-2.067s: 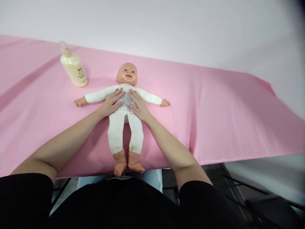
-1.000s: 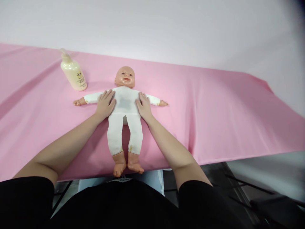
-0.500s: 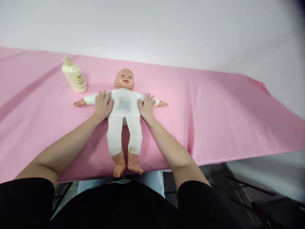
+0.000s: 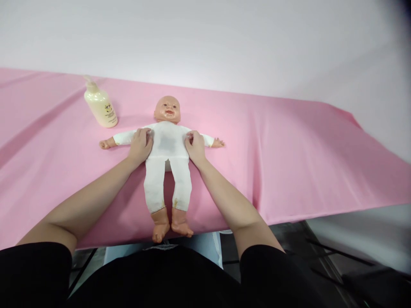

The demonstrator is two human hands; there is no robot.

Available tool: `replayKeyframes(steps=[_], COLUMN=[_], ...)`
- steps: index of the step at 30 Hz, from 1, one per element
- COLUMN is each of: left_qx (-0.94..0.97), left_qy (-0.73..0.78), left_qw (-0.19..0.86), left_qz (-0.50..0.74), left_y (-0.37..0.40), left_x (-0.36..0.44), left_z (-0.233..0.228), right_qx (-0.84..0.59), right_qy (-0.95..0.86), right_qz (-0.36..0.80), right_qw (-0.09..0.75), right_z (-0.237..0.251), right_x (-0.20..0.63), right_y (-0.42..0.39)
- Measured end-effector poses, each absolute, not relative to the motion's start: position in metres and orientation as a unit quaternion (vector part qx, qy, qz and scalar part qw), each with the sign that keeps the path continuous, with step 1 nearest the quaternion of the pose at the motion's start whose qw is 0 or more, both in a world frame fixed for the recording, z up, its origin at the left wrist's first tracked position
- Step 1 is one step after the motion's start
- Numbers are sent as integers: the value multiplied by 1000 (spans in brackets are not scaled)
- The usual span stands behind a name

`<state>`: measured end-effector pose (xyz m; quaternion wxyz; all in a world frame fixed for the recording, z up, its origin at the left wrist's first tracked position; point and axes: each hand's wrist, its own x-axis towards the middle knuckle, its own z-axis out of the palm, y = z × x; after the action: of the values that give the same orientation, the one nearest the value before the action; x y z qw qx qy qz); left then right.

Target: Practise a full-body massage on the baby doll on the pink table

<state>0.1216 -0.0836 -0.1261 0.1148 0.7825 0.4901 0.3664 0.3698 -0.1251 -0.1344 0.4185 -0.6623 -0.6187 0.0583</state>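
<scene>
A baby doll (image 4: 169, 141) in a white cloth suit, with a grey patch on its chest, lies face up with its arms spread and its feet towards me. Fingers curled, my left hand (image 4: 140, 144) grips the doll's upper arm beside the chest, on the left of the view. On the other side my right hand (image 4: 195, 146) is closed the same way around the opposite upper arm. Both thumbs rest against the sides of the doll's chest. The fingertips are partly hidden behind the doll's sleeves.
A pump bottle of pale yellow lotion (image 4: 102, 107) stands on the pink tablecloth (image 4: 298, 162), beyond the doll to the left. Behind the table rises a white wall (image 4: 205, 42). The table's front edge runs just past the doll's feet.
My fingers, stretched flat over the doll's arms before, have curled in around its upper arms. The doll's right-side hand in view has turned slightly. The view has shifted a little.
</scene>
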Motion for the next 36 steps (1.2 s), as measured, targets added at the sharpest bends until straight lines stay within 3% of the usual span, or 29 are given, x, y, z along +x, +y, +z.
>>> replayKeyframes(steps=[5,14,30,36], left_qx=[780,790,787,798], left_qy=[499,496,518,536], left_qw=[124,116,128,102], left_qz=[357,341,310,256], left_y=[-82,-85,-86,-89], left_x=[122,122,122,123], left_z=[-127,-123,-119,-112], right_qx=[-682,-740,-770,-785], right_qy=[-599,-592,-539,-543], right_qz=[135,72,99,115], right_qw=[397,311,326,275], right_z=[-130,-128,-149,-142], right_x=[367,364,371,371], right_y=[-130,-130,-117,-118])
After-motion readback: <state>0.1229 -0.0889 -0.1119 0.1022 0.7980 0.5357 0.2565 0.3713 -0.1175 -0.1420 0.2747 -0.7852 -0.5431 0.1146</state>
